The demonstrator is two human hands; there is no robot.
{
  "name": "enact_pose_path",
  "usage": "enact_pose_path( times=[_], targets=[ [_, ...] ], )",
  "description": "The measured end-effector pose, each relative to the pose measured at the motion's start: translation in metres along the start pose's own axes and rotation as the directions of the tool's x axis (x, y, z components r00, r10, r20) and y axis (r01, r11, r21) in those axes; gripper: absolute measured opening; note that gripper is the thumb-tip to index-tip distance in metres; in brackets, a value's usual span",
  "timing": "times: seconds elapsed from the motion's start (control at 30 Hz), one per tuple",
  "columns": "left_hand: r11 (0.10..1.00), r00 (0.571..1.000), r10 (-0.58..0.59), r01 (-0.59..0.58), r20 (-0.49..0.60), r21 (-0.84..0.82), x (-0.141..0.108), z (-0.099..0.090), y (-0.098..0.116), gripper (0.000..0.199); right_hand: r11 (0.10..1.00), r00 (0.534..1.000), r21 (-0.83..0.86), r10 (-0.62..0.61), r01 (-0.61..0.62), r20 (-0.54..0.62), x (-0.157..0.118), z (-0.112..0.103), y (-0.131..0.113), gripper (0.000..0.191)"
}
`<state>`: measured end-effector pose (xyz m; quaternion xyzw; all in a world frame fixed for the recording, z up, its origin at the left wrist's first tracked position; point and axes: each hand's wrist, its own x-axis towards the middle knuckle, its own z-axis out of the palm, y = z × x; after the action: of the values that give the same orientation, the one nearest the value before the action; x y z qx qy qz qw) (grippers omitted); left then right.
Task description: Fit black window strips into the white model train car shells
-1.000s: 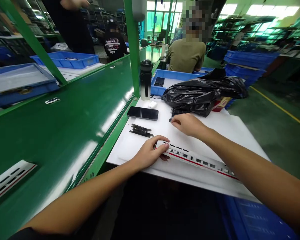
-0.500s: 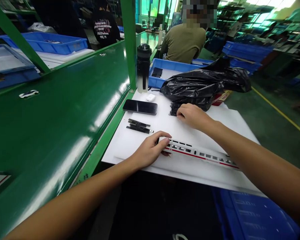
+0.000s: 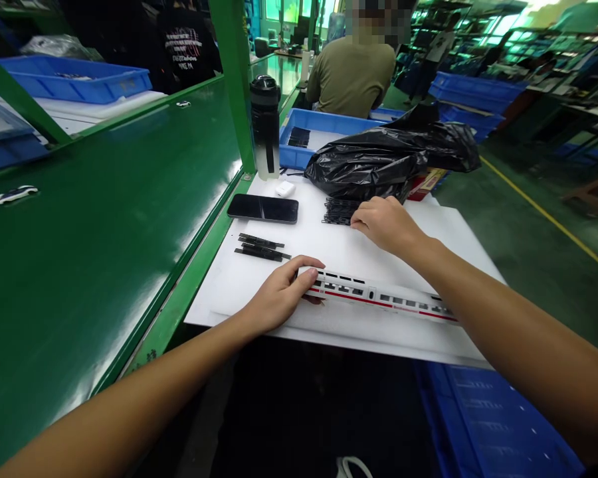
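Observation:
My left hand [image 3: 284,295] is closed around the left end of a white model train car [image 3: 373,293] with a red stripe and a row of windows. The car lies lengthwise above the white work surface; my right forearm covers its right end. My right hand [image 3: 385,224] has its fingers curled down at the right edge of a pile of thin black plastic parts [image 3: 337,210]. Its fingertips are hidden, so what they pinch cannot be made out. Several black strips [image 3: 260,247] lie left of the car, below a black phone [image 3: 263,208].
A black plastic bag [image 3: 373,159] lies behind the pile, beside a blue tray [image 3: 294,157]. A bottle [image 3: 266,129] and a white earphone case [image 3: 285,190] stand near the green post [image 3: 232,79]. On the left runs a green belt [image 3: 104,199] with a small model car [image 3: 14,194]. A person [image 3: 353,73] sits ahead.
The view has turned slightly right, so most things sit further left. My right hand has shifted a little right along the pile, baring more of it. My left hand keeps its grip.

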<state>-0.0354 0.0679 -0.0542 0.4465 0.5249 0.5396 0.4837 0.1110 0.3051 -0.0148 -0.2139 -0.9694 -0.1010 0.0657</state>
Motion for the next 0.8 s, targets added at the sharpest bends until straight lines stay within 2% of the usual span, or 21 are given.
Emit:
enact_pose_path(
  times=[0.1, 0.2, 0.3, 0.43, 0.8],
  targets=[
    [1.0, 1.0, 0.005, -0.005, 0.01, 0.0, 0.001, 0.0, 0.0, 0.036, 0.999, 1.0, 0.036, 0.002, -0.002, -0.022, -0.002, -0.002, 0.005, 0.025],
    [1.0, 1.0, 0.006, -0.007, 0.022, 0.019, 0.001, -0.001, 0.0, 0.036, 0.967, 0.987, 0.195, 0.155, -0.161, 0.047, -0.002, 0.002, 0.011, 0.017],
    [0.999, 1.0, 0.007, -0.008, 0.023, 0.037, 0.001, -0.001, 0.0, 0.035, 0.912, 0.949, 0.27, 0.277, -0.309, 0.148, -0.002, 0.009, 0.016, 0.025],
    [0.999, 1.0, 0.005, -0.007, 0.025, 0.048, 0.001, -0.002, 0.0, 0.034, 0.89, 0.938, 0.311, 0.283, -0.334, 0.198, -0.005, 0.015, 0.017, 0.009],
    [0.997, 1.0, 0.025, -0.026, 0.009, 0.077, 0.0, -0.002, 0.002, 0.034, 0.846, 0.919, 0.372, 0.391, -0.383, 0.057, -0.01, 0.007, 0.016, 0.011]
  ],
)
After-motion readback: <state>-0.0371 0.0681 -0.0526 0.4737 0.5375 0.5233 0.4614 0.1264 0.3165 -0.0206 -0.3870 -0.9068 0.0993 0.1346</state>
